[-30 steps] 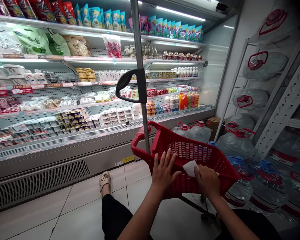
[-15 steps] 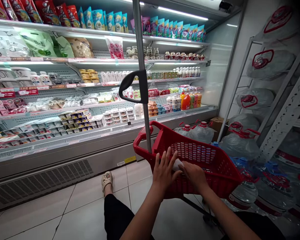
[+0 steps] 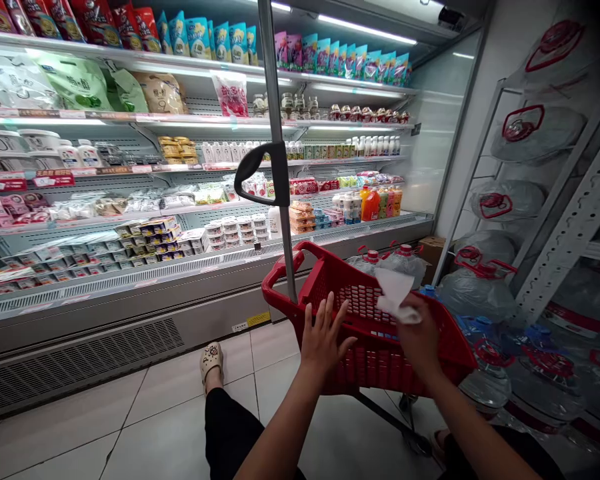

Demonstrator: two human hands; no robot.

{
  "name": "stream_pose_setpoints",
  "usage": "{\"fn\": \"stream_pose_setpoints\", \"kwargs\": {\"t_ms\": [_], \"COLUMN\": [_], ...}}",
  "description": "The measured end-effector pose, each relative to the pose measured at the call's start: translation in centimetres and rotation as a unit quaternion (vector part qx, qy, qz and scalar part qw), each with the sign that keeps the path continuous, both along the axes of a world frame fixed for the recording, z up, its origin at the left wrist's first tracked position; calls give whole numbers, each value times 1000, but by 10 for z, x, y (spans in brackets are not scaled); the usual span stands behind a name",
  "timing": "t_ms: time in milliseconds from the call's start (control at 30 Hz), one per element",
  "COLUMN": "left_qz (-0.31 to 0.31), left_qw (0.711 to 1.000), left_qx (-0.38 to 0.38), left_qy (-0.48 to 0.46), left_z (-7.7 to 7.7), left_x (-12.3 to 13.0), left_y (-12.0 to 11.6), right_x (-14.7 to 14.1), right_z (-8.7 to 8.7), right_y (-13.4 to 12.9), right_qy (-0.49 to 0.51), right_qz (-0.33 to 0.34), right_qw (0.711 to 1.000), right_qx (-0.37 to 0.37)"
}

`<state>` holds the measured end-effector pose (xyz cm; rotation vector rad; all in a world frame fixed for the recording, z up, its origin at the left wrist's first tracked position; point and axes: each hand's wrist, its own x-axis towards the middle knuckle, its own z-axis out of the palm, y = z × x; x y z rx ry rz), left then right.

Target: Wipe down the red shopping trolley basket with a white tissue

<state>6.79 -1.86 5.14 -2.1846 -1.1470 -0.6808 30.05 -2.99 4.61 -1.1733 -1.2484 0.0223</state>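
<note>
My left hand (image 3: pixel 323 340) has its fingers spread and holds nothing; it is at the near side of the red basket (image 3: pixel 380 360), close to its rim. Pinched in my right hand (image 3: pixel 420 333), over the right part of the basket, is a crumpled white tissue (image 3: pixel 396 293) that fans upward. The right fingers are partly blurred. The basket has slotted walls and sits on a wheeled frame. A grey pole (image 3: pixel 280 100) with a black handle (image 3: pixel 267 175) rises at the basket's left end.
Behind the basket runs a refrigerated display (image 3: pixel 180 293) with shelves of dairy goods and pouches. Large water bottles (image 3: pixel 480 293) stand and hang on a rack at the right. My foot in a beige clog (image 3: pixel 211 360) rests on the tiled floor (image 3: pixel 170 427).
My right hand has moved right, away from my left hand, carrying the tissue, which now shows spread out. My left hand stays spread, with nothing against it.
</note>
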Motion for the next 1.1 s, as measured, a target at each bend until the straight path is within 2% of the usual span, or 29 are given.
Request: {"fn": "stream_pose_setpoints", "kwargs": {"t_ms": [100,167,233,300,433,533,667,733,833,1000,1100], "left_qz": [2,3,5,6,10,19,22,19,14,10,4], "left_qw": [1000,1000,1000,1000,1000,1000,1000,1000,1000,1000,1000], "left_qx": [7,6,2,-1,6,11,7,7,5,-8,-15], "left_qy": [10,12,9,4,-1,5,10,6,-1,-16,-20], "left_z": [1,1,1,1,-1,-2,-2,-2,-3,-6,-7], "left_x": [-2,-2,-3,-2,1,2,-1,-3,-6,-6,-2], "left_y": [0,0,-1,-1,0,1,3,4,7,9,8], "right_x": [-26,-30,-26,-23,-35,-60,-77,-67,-27,67,102], "right_z": [-32,-46,-47,-39,-26,-34,-49,-55,-65,-90,-101], "right_y": [-16,-26,-32,-33,-17,-1,10,8,-3,-33,-43], "right_qy": [-168,-298,-380,-394,-310,-326,-414,-452,-485,-485,-478], "right_qz": [122,138,128,123,107,59,-38,-67,-80,-83,-102], "right_qw": [976,941,912,907,939,937,906,887,868,868,870], "right_qx": [-67,-85,-83,-80,-107,-109,-73,-67,-69,-69,-63]}}
